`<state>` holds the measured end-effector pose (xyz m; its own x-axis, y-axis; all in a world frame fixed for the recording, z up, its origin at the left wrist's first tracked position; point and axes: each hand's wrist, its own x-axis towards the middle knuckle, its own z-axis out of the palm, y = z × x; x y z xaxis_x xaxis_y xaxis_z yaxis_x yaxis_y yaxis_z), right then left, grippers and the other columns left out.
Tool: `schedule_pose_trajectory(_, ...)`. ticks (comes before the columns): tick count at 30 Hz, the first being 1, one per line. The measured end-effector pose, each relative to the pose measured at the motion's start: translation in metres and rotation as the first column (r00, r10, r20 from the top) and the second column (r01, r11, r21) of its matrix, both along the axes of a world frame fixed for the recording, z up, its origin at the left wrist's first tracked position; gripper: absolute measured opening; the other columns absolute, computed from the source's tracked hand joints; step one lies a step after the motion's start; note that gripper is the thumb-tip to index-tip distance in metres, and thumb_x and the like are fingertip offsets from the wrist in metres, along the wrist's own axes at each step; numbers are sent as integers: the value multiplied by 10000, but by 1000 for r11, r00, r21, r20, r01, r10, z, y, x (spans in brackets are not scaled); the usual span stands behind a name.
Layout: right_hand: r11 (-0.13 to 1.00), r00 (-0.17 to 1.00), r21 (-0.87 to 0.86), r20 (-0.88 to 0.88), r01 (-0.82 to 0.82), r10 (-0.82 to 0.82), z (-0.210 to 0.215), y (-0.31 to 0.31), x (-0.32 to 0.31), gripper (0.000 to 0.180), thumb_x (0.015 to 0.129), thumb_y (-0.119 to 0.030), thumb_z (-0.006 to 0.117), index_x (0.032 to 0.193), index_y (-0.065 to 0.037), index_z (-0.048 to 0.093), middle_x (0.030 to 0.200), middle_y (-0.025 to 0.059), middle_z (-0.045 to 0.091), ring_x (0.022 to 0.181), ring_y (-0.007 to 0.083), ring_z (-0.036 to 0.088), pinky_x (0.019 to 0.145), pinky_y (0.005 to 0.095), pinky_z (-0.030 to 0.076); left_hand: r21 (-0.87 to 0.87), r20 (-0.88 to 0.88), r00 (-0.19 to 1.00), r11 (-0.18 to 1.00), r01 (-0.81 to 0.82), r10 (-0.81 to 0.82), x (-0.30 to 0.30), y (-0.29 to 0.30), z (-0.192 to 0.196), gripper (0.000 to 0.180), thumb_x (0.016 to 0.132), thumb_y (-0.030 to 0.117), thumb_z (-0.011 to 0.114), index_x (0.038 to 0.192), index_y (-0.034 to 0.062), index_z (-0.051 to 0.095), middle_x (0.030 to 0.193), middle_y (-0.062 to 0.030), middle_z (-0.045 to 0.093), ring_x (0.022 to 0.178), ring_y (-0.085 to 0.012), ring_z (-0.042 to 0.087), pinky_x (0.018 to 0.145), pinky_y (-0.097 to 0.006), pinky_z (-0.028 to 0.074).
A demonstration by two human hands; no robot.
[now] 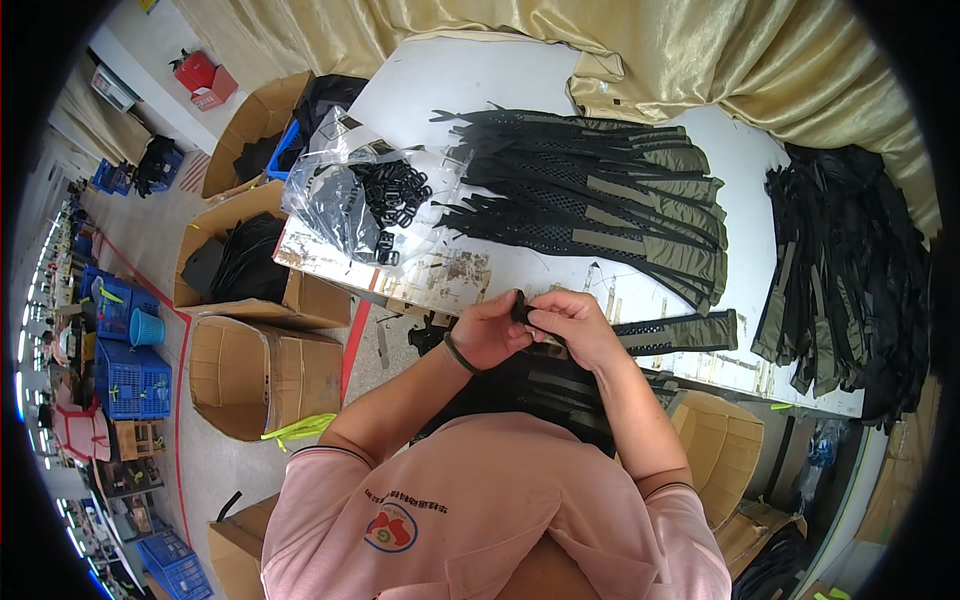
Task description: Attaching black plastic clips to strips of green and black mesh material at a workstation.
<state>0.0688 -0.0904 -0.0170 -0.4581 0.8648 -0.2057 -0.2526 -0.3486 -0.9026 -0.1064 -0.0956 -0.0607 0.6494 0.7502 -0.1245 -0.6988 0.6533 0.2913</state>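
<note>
While black mesh straps (600, 200) with olive fabric ends lie fanned beside looped black buckles (395, 195) (a crinkled clear bag (335, 205) is with them), the left hand (485, 338) and right hand (575, 322), both curled nearly closed, pinch a small black piece (519, 310) near the worn white table (440, 90); cardboard boxes (300, 385) stand on grey floor (228, 450).

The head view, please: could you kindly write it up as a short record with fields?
left hand: fingers on a small black piece
right hand: fingers on the same piece
table: white, worn along its near edge
table, left: black fittings, clear plastic bag
table, middle: black and olive straps, overlapping
floor, left: cardboard box, open
</note>
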Motion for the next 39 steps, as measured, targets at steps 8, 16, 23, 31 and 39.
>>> schedule_pose_trajectory(8,983,970,167,239,-75,33,8,-3,3,93,823,-30,642,907,10,647,761,29,618,653,83,564,614,201,449,-69,-19,999,997,-36,35,3,-2,1,178,939,250,479,936,110,588,779,-16,569,626,-111,454,726,-295,424)
schedule_pose_trajectory(16,968,936,253,341,2,-91,9,-9,1,178,791,29,631,967,7,612,752,13,600,664,70,548,620,209,451,-86,-211,973,990,-111,91,2,0,-4,127,922,211,533,836,118,526,802,2,556,623,-116,503,591,-246,404)
schedule_pose_trajectory(23,925,918,381,366,-1,-150,15,-5,1,222,759,64,623,967,-14,622,738,20,610,703,109,582,668,250,467,2,-349,927,989,-150,141,4,4,5,140,919,187,543,805,119,497,730,-1,547,564,-117,522,519,-243,413)
schedule_pose_trajectory(31,522,721,843,440,-126,-536,11,-5,-1,180,745,60,616,905,-19,640,818,39,584,717,214,568,741,286,446,305,-665,668,938,-164,333,12,6,21,143,925,142,546,846,59,460,736,-37,554,536,-109,551,482,-226,454)
schedule_pose_trajectory(39,977,973,184,184,106,-140,1,-7,3,171,775,46,654,896,-31,560,718,-21,561,649,39,536,565,172,413,584,-660,502,802,-125,559,16,6,23,107,892,70,583,870,18,493,746,-38,557,599,-83,559,537,-209,476)
